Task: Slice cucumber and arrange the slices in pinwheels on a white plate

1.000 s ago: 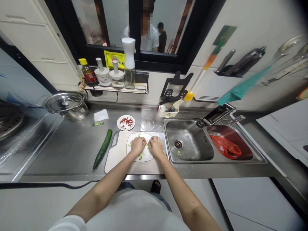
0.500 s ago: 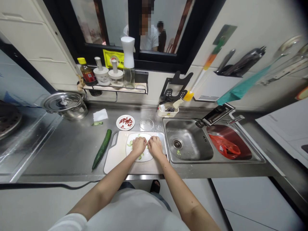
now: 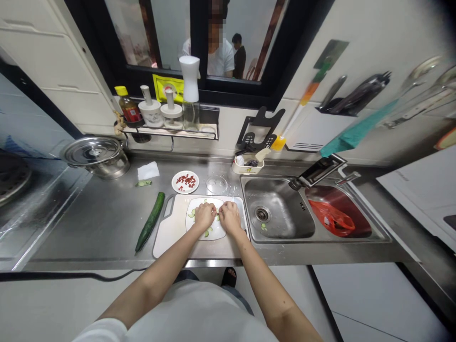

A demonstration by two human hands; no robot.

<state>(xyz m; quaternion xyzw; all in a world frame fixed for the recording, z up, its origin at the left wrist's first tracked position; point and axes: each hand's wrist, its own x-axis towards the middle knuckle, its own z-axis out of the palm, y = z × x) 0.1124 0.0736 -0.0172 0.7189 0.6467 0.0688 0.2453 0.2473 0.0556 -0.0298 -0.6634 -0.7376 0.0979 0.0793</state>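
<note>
Both hands are over a white plate [image 3: 213, 233] with green cucumber slices [image 3: 207, 232] laid on it. My left hand [image 3: 205, 215] has its fingers curled together above the plate's middle. Beside it, my right hand [image 3: 230, 216] is closed in the same way over the plate's right part. The fingertips nearly meet around a small bit of green, and which hand grips it cannot be made out. Under the plate lies a pale cutting board [image 3: 169, 237]. A whole cucumber [image 3: 150, 222] rests left of the board, and a round dish of red pieces [image 3: 185, 182] stands behind it.
To the right is a steel sink [image 3: 285, 213] with a red bag [image 3: 331, 218] in its second basin and a faucet [image 3: 318, 172] above. A lidded pot [image 3: 96, 156] stands at the back left. Bottles and jars fill a wall rack [image 3: 171, 130]. A utensil box [image 3: 248, 165] sits behind the sink.
The hands stay over the plate with only slight finger movement. The view has shifted very slightly.
</note>
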